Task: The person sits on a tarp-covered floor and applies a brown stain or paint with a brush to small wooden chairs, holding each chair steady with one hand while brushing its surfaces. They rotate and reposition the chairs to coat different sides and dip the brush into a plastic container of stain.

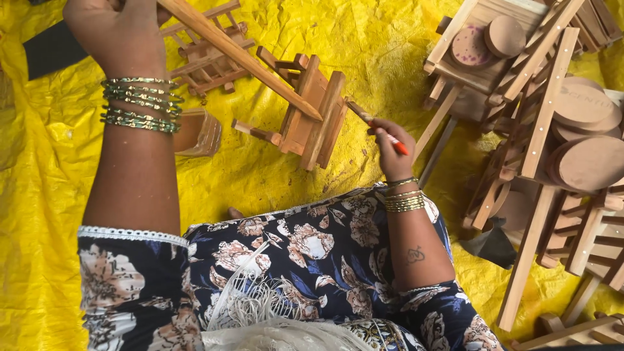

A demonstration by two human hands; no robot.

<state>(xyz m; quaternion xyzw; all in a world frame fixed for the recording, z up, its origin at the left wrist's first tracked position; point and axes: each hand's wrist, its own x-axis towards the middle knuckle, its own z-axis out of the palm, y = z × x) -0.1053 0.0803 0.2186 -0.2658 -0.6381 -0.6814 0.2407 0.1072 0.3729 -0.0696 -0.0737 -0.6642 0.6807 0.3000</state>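
On the yellow sheet (pixel 364 52), just ahead of the person's lap, stands one small wooden cart (pixel 311 114), tilted on its side with its slats upright and two short pegs sticking out at its lower left. One long handle (pixel 237 55) runs from the cart's top edge up and to the left, ending in the left hand (pixel 117 29), which is closed around it near the frame's upper edge. That forearm comes straight up from the lap, with a stack of green and gold bangles at the wrist.

The right hand (pixel 389 146) sits just right of the cart, fingers pinched on one thin brush (pixel 380 130) with a red grip; its wooden end points up and left, close to the cart's right edge. Whether the tip touches the wood cannot be told. This wrist bends inward and carries a few bangles too.

Just left of the cart, one small cup (pixel 197 132) rests on the sheet beside the left forearm. Behind the handle lies one more small slatted frame (pixel 211 55).

To the right, well apart from the hands, a pile of unfinished wooden carts (pixel 539 130) is stacked, with at least five round wooden discs (pixel 588 162) showing among them.
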